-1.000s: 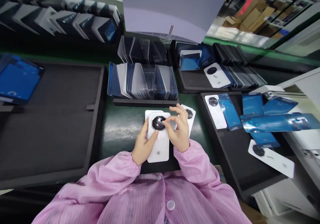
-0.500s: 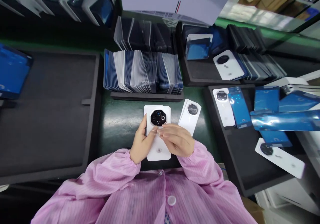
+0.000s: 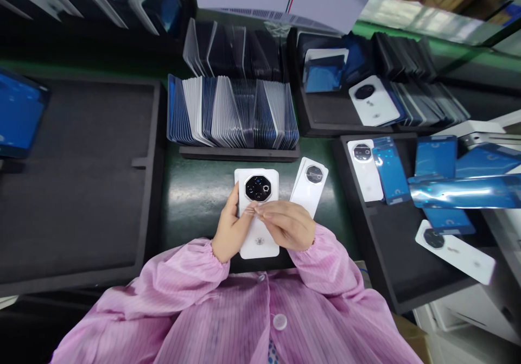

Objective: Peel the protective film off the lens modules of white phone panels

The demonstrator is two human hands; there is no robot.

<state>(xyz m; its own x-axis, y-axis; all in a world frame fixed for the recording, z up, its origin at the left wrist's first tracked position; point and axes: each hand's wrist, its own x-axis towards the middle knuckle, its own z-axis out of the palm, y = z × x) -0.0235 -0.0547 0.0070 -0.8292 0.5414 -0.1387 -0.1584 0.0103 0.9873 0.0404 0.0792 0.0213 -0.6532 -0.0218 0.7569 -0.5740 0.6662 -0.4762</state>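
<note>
Left hand [image 3: 230, 231] and right hand [image 3: 288, 224] meet just below the frame's centre: the left has the white panel [image 3: 262, 249] by its left edge, thumb over the face, while the right is drawn narrow, fingertips pinched on what looks like a thin clear strip [image 3: 251, 210] beside the left thumb. And there's the change! A second ago those right fingers were up at the rim of the camera window [image 3: 258, 188], which looked plain, glossy black; now they're below it and the lens rings show crisply, so the work looks to have moved off the window, though glare may explain part of that. Against half a second ago, barely a flicker: same pinch, same meeting point, the view tipped slightly. Another pale edge [image 3: 237, 173] peeks out behind the panel's upper left corner. Just to its right, two overlapping white panels [image 3: 306, 193] lie tilted; above, upright sheets [image 3: 232, 112] pack the upper centre; far right, blue sheets [image 3: 391, 171] sprawl over a black tray [image 3: 391, 255].
</note>
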